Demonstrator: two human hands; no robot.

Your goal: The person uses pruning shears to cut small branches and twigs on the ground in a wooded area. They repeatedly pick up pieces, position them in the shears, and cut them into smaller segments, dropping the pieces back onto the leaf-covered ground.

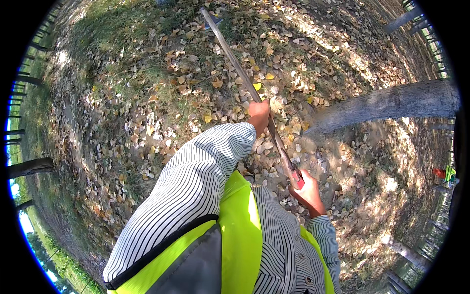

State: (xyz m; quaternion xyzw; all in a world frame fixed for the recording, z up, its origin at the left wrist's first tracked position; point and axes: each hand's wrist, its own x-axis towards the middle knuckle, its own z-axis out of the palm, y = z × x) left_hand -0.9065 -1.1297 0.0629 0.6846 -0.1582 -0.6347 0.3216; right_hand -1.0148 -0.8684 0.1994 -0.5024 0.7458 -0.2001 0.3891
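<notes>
A long wooden handle (235,60) slants from the top middle down to the lower right in front of my body. Near its far end a dark metal blade (213,22) shows on the leaf-covered ground; the tool looks like a hoe. My left hand (259,112) grips the middle of the shaft. Around the near end, where there is a red part (298,180), my right hand (306,191) is closed. Both arms wear striped sleeves, and a yellow-green vest covers part of my chest.
A thick tree trunk (385,104) rises at the right, close to the tool. Fallen leaves and grass (143,77) cover the ground. More trunks (31,167) stand at the left and right rims. Far off at the right is a person in bright clothing (449,173).
</notes>
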